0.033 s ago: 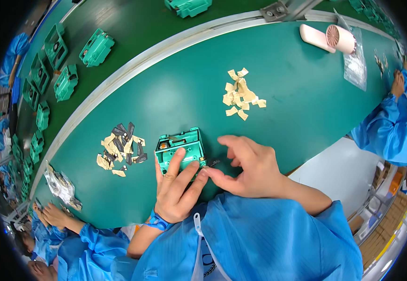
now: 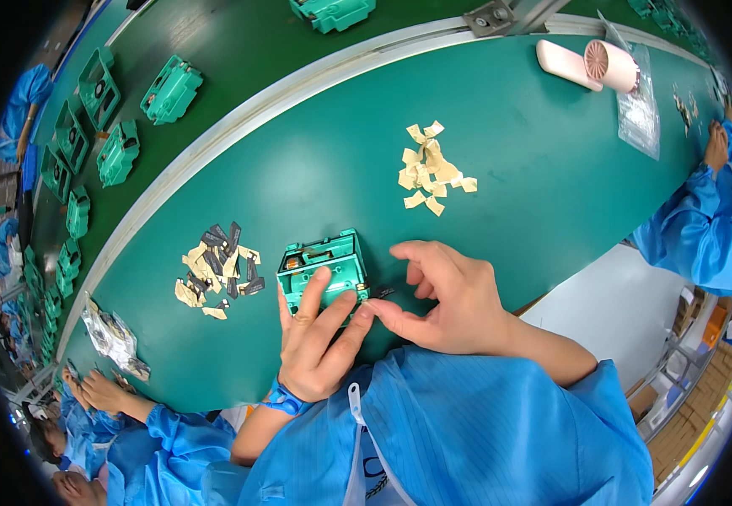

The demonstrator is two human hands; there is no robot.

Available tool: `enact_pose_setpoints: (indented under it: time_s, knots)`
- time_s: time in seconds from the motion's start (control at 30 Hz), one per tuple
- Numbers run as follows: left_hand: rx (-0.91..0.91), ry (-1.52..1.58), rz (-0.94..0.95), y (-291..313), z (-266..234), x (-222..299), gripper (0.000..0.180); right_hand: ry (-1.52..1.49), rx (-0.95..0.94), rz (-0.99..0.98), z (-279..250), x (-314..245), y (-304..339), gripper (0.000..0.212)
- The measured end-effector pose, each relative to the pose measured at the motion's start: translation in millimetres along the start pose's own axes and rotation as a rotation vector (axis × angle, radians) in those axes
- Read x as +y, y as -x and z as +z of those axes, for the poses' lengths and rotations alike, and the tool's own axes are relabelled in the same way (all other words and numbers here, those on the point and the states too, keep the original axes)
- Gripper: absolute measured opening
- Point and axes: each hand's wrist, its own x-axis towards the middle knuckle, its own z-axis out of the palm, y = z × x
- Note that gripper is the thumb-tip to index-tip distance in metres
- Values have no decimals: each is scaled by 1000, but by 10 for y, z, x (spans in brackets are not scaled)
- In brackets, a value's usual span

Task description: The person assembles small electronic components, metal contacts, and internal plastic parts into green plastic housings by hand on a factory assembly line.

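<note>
A green plastic housing [image 2: 324, 274] lies on the green table in front of me, with a copper-coloured part and dark pieces inside its open frame. My left hand [image 2: 313, 350] holds it steady, fingers spread over its near side and thumb along its left edge. At the near right corner my right hand [image 2: 454, 304] presses with the thumb tip, close to my left fingertips. Its index finger is stretched out, apart from the thumb, and the other fingers curl. A small black strip [image 2: 383, 292] shows beside that thumb; how it joins the housing I cannot tell.
Black and cream strips [image 2: 218, 261] lie piled left of the housing; cream paper pieces [image 2: 431, 170] lie beyond. A pink handheld fan [image 2: 610, 66] rests on a clear plastic bag [image 2: 640, 122]. Behind a metal rail, a belt carries green housings [image 2: 172, 90]. Co-workers in blue sit at both sides.
The housings on the belt have shifted slightly toward the near left. My hands and the housing keep almost the same pose.
</note>
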Motion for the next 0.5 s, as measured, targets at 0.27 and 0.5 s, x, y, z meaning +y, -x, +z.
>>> enact_pose_setpoints:
  time_s: [0.27,0.5]
  knots:
    - [146,159,-93,-10,-33,11,28,-778,-234,345,-35,-7,-140,13]
    - [279,273,-167,60,-10,13,27,-627,-103,118,139,-44,-103,12]
